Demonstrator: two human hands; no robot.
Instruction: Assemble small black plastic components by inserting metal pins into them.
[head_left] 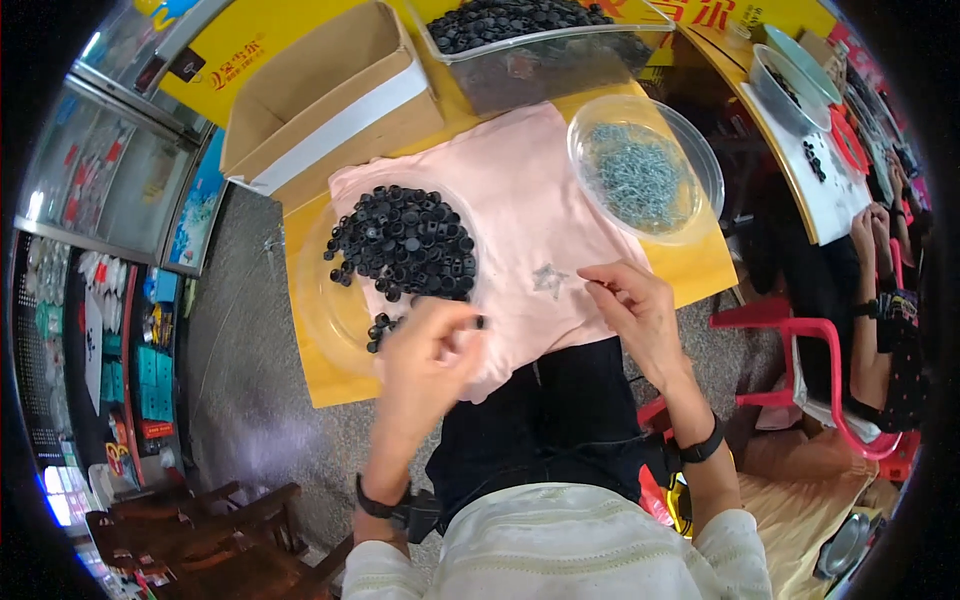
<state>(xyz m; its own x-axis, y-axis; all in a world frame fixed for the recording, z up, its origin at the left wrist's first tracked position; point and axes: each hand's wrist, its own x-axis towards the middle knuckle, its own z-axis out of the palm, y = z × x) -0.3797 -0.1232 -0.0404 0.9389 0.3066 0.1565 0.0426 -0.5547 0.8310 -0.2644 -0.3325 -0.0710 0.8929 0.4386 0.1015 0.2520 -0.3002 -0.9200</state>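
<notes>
My left hand point(425, 350) is closed in a pinch on a small black plastic cap point(480, 322) at its fingertips, over the near edge of a shallow clear plastic dish point(318, 318). Many similar black caps point(410, 240) are heaped in that dish. My right hand point(640, 310) pinches thumb and forefinger together just right of the grey star on a pink cloth point(530, 190). Whatever it holds is too small to make out. Beyond the right hand stands a round clear tub point(580, 165) of small silver screws point(640, 180).
An open cardboard box point(330, 110) and a clear bin point(540, 75) of black parts stand at the far side of the yellow table point(700, 265). On the right are a pink stool point(835, 370) and another person's hands point(870, 235) at a second table. Shelves line the left.
</notes>
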